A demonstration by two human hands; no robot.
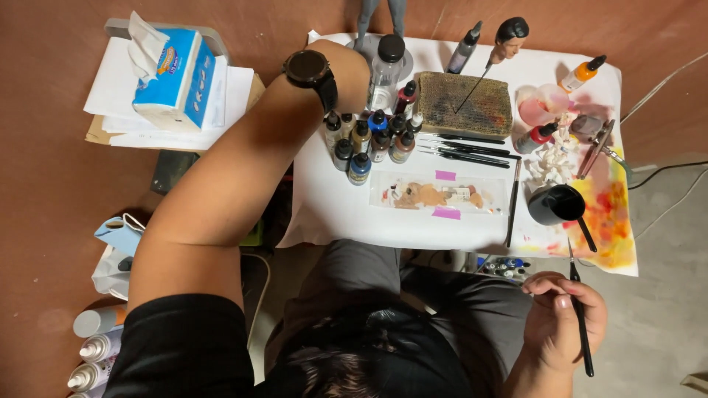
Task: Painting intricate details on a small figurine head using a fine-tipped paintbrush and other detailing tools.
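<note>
My right hand (pixel 562 318) is low at the right, over my lap, pinching a thin black-handled paintbrush (pixel 581 332) with its tip towards the table. My left arm, with a black watch (pixel 308 69) on the wrist, reaches up across the small white table (pixel 332 206). My left hand (pixel 352 72) curls down behind the wrist beside a clear jar with a black cap (pixel 386 68) and a cluster of small paint bottles (pixel 369 136). Its fingers are hidden, so any grip cannot be seen.
On the table lie a clear palette strip with tan paint (pixel 439 193), several brushes (pixel 464 151), a stained brown block (pixel 463 103), a miniature head on a stick (pixel 509 35) and a black cup (pixel 557 203). A tissue box (pixel 173 70) and spray cans (pixel 96 354) are at the left.
</note>
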